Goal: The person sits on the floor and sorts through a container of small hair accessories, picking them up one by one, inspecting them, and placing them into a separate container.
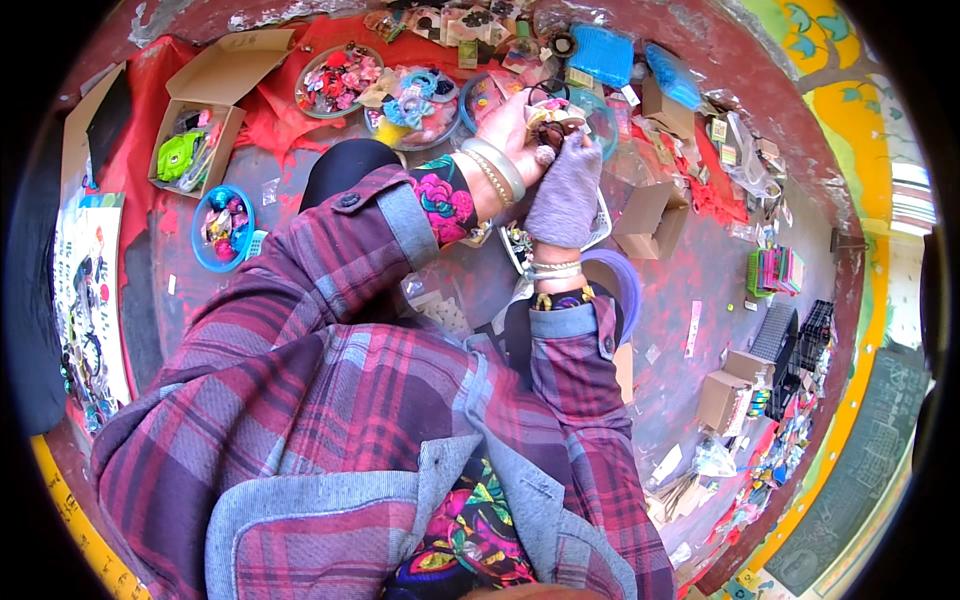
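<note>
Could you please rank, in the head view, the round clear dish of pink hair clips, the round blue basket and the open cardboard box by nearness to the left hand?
From the left hand:
1. Round clear dish of pink hair clips, to its left and slightly farther up the table.
2. Round blue basket, farther left and lower down.
3. Open cardboard box, farthest left.

A maroon-and-grey plaid jacket (330, 400) covers floral cuffs; bangles (497, 168) ring the left wrist, a lilac fingerless glove (565, 190) the right hand.
</note>
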